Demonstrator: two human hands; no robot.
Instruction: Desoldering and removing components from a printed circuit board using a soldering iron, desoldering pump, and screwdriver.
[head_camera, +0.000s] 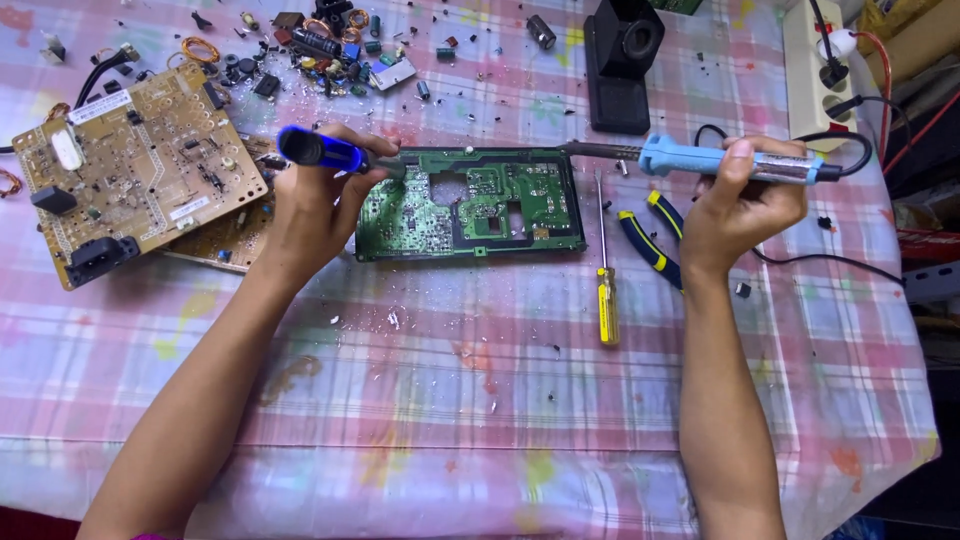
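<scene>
While the green circuit board (470, 205) lies flat near the middle of the desk (480, 400), both hands work at its upper edge. The left hand (315, 205) has its fingers wrapped around a dark blue desoldering pump (325, 150), whose tip points right and meets the board's top left corner. The right hand (740, 205) has its fingers closed around the light blue handle of a soldering iron (720, 160); the iron's dark shaft runs left and ends at the board's top right corner.

Just right of the board lies a yellow-handled screwdriver (606, 270), upright in the view, and beside it a pair of pliers (650, 235) with blue and yellow grips, partly hidden under the right wrist. To the left, well clear of the board, a tan circuit board (130, 170) rests tilted on another of the same colour. Above it — along the far edge — a heap of loose electronic parts (320, 50) spreads out: capacitors, copper coils, small black pieces. A black stand (622, 65) sits behind the green board, and a white power strip (825, 70) with plugs in it lies at the far right, the iron's black cord (850, 145) looping near it.

The desk is covered with a pink and white checked cloth, stained and dotted with tiny scraps — the front edge falls away to a dark floor.
</scene>
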